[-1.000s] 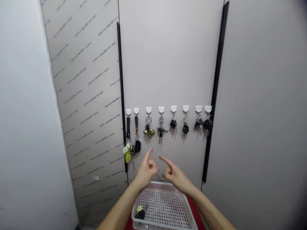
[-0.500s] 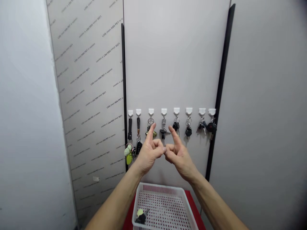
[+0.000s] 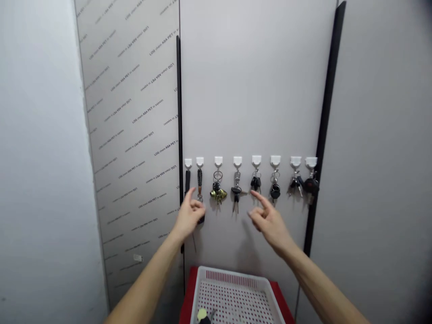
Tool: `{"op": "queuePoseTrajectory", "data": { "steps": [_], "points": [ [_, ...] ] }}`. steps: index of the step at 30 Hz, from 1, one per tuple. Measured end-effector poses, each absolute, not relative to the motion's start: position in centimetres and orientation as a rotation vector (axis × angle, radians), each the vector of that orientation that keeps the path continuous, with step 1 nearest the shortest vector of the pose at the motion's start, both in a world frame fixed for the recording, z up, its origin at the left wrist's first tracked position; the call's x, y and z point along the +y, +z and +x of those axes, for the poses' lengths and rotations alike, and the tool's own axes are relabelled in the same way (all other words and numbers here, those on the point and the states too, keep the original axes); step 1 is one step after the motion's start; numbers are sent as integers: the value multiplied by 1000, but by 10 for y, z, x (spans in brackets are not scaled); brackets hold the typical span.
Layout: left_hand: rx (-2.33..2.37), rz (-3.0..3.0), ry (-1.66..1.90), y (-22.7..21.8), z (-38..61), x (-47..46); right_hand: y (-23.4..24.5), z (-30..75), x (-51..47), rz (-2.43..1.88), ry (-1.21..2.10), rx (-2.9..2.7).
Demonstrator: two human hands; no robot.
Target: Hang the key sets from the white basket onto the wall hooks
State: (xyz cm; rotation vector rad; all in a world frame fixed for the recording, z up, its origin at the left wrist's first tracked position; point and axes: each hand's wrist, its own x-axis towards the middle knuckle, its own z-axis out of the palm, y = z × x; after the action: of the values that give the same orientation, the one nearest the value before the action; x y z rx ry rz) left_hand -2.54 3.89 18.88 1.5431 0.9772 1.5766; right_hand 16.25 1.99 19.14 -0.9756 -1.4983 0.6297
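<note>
A row of several white hooks [image 3: 237,160] runs across the grey wall panel, each carrying a key bunch [image 3: 236,192]. My left hand [image 3: 188,217] is raised at the two leftmost bunches, whose straps [image 3: 187,179] show above it. Its fingers curl over their lower ends, which are hidden; a key blade [image 3: 194,243] hangs below the hand. My right hand [image 3: 270,221] hovers just below the fifth and sixth bunches [image 3: 275,191]. Its index finger is stretched up and left, the other fingers are loosely bent, and nothing is in it.
A white perforated basket [image 3: 236,276] stands on a red surface [image 3: 185,301] below the hooks, with a key on a yellow-green tag [image 3: 202,315] inside. Black vertical strips [image 3: 324,130] frame the panel. A film-covered panel [image 3: 135,126] stands at the left.
Both hands, joined in front of the middle hooks half a second ago, have parted. The left went to the leftmost keys, the right moved right and lower. The view tilted up slightly.
</note>
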Motion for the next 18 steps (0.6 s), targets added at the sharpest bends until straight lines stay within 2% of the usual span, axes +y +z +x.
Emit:
{"op": "queuePoseTrajectory", "data": {
  "steps": [3,9,14,18],
  "points": [
    [1427,1473,1887,190,-49,70,197,172,42,-1113,488,-1428],
    [1875,1648,1770,195,-22,93,205,124,70,-1106,255,-1630],
    [1887,1638,1666,196,-9,96,215,82,83,-1316,7,-1632],
    [1706,1616,1869,215,-32,99,228,76,93,-1387,13,-1535]
  ]
}}
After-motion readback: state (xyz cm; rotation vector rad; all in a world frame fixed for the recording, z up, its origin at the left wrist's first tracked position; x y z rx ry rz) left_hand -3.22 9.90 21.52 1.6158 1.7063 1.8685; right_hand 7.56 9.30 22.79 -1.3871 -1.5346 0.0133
